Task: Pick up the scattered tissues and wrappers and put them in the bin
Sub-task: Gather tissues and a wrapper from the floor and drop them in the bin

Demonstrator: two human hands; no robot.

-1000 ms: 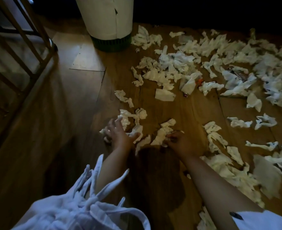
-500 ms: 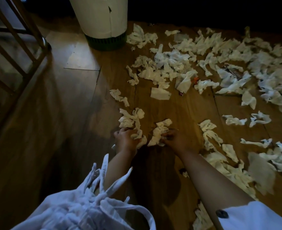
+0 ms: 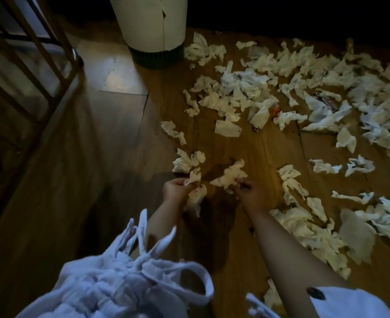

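Tissues (image 3: 228, 176) seemingly in both hands (image 3: 176, 189) (image 3: 250, 195)

One bin (image 3: 152, 26); tissues (image 3: 227, 130) by the dozen

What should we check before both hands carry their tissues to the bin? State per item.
1. Left hand grips the left tissue wad: ok, fingers curled round it, tail hanging.
2. Right hand pinches the right tissue wad: ok.
3. Bin within sight, upright: ok, ahead on the floor.
4. Bin opening free: cannot tell, its top is out of frame.
5. Loose pieces left near the hands: not ok, a small tissue cluster lies just ahead of the left hand.
6. Rest of the mess cleared: not ok, scattered tissues cover the floor to the right.
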